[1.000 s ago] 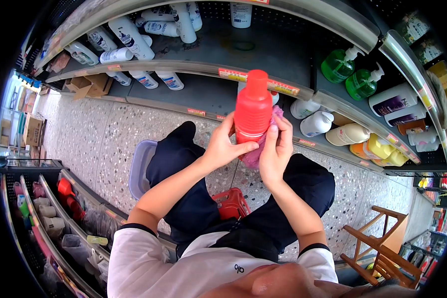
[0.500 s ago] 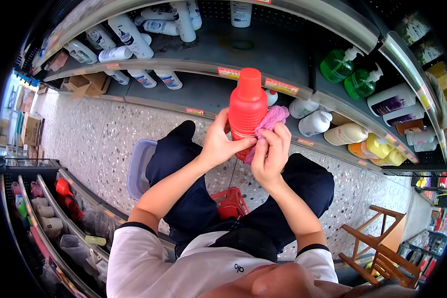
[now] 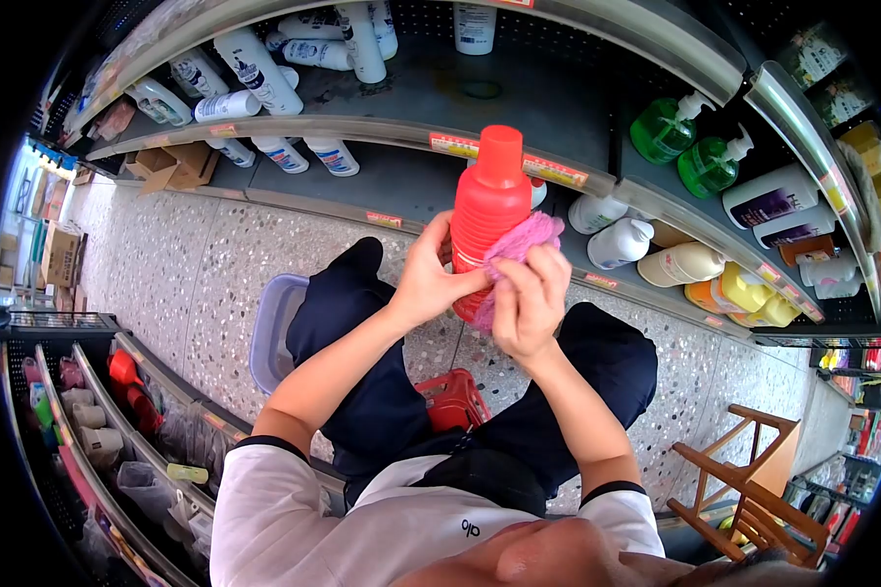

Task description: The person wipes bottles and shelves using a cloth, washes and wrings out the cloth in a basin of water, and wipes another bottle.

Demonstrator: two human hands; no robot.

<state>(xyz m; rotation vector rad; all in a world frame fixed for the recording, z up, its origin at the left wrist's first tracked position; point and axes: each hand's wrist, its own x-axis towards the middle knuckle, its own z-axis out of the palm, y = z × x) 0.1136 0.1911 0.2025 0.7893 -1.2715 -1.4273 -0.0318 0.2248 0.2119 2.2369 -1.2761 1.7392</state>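
Note:
A red plastic bottle with a red cap and ribbed sides is held nearly upright in front of the shelves. My left hand is wrapped round its left side, the thumb lying across the front. In my right hand is a bunched pink cloth, pressed against the bottle's right and front side. The cloth and fingers cover much of the bottle's lower part.
Ahead, a shelf edge carries price tags. White bottles stand and lie at left; green pump bottles are at right. A lilac basin and a red plastic object are on the floor. A wooden stool is at right.
The pink cloth and my right hand have shifted slightly left across the bottle's front. The bottle tilts a little more to the right, its cap a bit higher. My left hand keeps its grip.

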